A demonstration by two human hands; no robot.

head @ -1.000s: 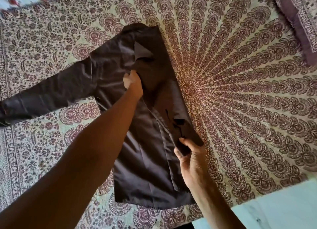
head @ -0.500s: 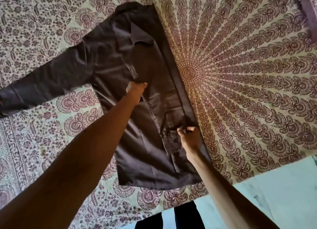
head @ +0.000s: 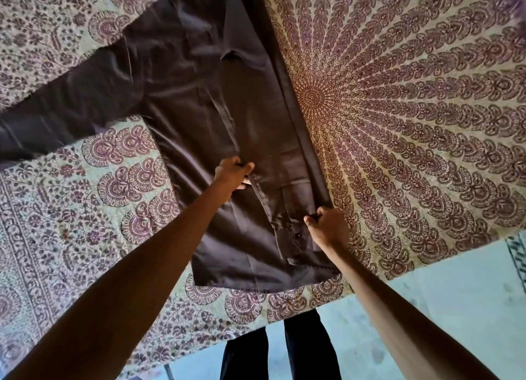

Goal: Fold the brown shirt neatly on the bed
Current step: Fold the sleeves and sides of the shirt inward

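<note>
The bed (head: 427,123), covered in a patterned spread, is carrying the brown shirt (head: 185,95), which is lying flat and running from the far edge down towards the near edge. Its right side is already lying folded inward along a straight crease, while the left sleeve (head: 57,118) is stretching out towards the left edge, not yet folded. The left hand (head: 232,173) is curling closed on the inner edge of the folded panel at mid-body. The right hand (head: 327,223) is pinching the outer crease lower down, near the hem. To do this step well, I judge both hands should be drawing the panel taut and laying it down parallel to the crease, then smoothing wrinkles towards the hem before turning to that outstretched sleeve, keeping the collar (head: 242,46) flat
</note>
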